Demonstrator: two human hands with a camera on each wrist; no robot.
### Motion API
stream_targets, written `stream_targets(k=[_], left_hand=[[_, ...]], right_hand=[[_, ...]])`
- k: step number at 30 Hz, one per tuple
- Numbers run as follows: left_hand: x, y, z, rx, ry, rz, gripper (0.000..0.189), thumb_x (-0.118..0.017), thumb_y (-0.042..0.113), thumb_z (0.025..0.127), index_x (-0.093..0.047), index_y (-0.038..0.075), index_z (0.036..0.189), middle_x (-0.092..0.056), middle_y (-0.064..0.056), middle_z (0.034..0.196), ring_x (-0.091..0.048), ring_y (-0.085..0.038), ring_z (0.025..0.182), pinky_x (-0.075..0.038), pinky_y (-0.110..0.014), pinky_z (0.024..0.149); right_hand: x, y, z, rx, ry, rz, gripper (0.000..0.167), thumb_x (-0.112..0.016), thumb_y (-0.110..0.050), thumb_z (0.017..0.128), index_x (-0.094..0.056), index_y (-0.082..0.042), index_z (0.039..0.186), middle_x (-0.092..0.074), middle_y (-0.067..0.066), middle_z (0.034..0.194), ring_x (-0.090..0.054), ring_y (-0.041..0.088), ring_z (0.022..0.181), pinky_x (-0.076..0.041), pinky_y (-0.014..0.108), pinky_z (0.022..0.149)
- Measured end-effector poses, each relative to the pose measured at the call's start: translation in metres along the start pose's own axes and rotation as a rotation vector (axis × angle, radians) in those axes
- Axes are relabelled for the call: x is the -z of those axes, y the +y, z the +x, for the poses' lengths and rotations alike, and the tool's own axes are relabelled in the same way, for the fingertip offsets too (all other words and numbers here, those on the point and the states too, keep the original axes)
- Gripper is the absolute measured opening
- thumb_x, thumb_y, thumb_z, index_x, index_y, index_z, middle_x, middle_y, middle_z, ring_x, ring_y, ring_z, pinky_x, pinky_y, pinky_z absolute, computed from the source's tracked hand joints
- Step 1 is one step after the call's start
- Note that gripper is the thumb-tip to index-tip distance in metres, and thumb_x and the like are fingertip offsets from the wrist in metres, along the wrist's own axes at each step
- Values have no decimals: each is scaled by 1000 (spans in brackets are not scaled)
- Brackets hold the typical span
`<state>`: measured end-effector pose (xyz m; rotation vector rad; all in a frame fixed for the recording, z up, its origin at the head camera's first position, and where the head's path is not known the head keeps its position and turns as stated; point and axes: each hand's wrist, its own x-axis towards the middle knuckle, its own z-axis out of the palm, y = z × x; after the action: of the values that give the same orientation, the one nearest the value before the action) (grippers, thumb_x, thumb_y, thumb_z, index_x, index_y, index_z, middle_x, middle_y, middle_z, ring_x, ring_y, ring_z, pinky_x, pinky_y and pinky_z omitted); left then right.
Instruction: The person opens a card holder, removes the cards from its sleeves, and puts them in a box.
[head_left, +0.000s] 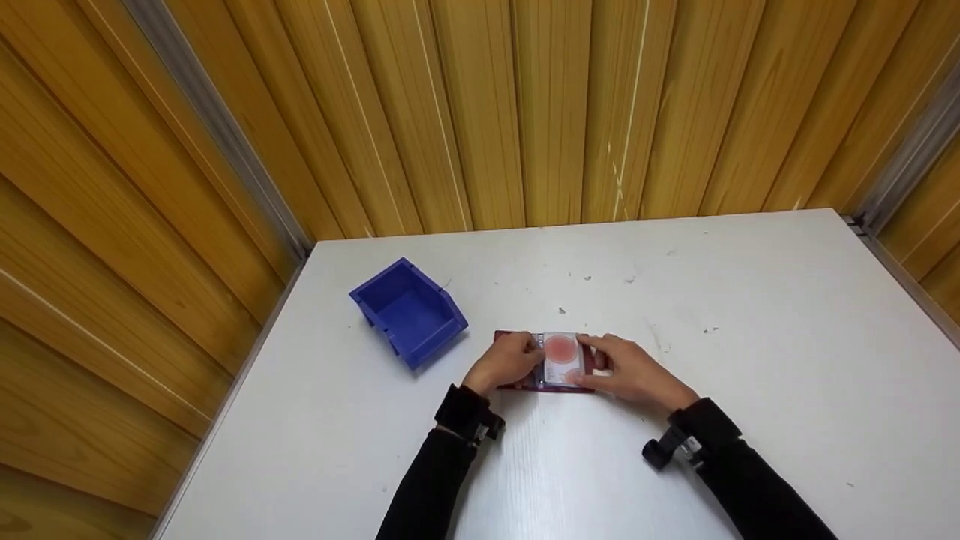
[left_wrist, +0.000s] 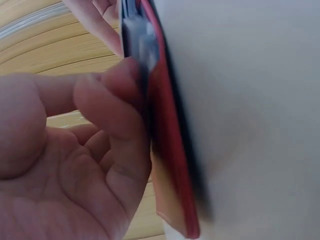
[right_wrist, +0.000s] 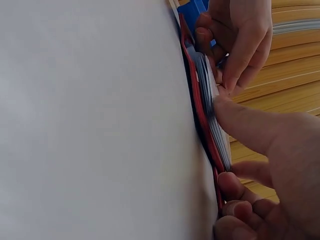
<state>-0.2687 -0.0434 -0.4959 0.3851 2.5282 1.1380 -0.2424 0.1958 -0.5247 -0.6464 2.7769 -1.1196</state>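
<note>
A red-covered card holder (head_left: 588, 360) lies spread on the white table, its clear sleeves stacked inside. On top shows a white card (head_left: 561, 360) with red circles. My left hand (head_left: 511, 358) pinches the sleeves between thumb and finger along their left side; the left wrist view shows the red cover (left_wrist: 172, 150) beneath those fingers. From the right, my right hand (head_left: 628, 369) grips the sleeve stack, thumb on its near edge and index finger at the far corner. In the right wrist view, its other fingers (right_wrist: 235, 187) curl at the red cover's edge.
A blue plastic bin (head_left: 409, 311) stands on the table (head_left: 750, 337), left of and beyond the card holder. Behind the table rises a yellow wood-patterned wall (head_left: 551, 112), with another panel along the left side. Both wrists carry black straps with small cameras.
</note>
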Motion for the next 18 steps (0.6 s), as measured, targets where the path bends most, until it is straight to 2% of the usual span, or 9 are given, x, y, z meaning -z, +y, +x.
stream_targets(k=[5, 13, 15, 18], left_hand=[[-3, -2, 1, 28, 16, -151, 20, -59, 17, 104, -64, 5, 88, -56, 1, 64, -47, -8, 46, -40, -21, 44], [-3, -4, 4, 81, 20, -527, 19, -59, 10, 104, -66, -7, 107, -64, -6, 82, -58, -12, 60, -53, -22, 54], [-3, -4, 5, 101, 4, -576, 21, -58, 10, 104, -67, -9, 109, -64, -6, 83, -59, -12, 61, -53, -22, 55], [-6, -3, 6, 109, -11, -583, 22, -57, 10, 104, -68, -8, 106, -62, -6, 78, -58, -11, 58, -53, -21, 54]], right_hand=[[0, 2, 2, 19, 4, 2, 70, -83, -35, 89, -57, -2, 144, -57, 2, 85, -49, 14, 79, -38, 25, 71], [-1, 3, 4, 36, 0, 5, 72, -84, -38, 87, -59, -3, 144, -55, 3, 82, -48, 13, 77, -37, 24, 69], [-1, 3, 4, 33, -4, 3, 71, -84, -38, 87, -59, -4, 144, -55, 2, 82, -48, 13, 77, -37, 24, 68], [-1, 3, 4, 32, -7, 4, 69, -84, -38, 87, -59, -6, 144, -54, 2, 81, -48, 14, 77, -36, 24, 68]])
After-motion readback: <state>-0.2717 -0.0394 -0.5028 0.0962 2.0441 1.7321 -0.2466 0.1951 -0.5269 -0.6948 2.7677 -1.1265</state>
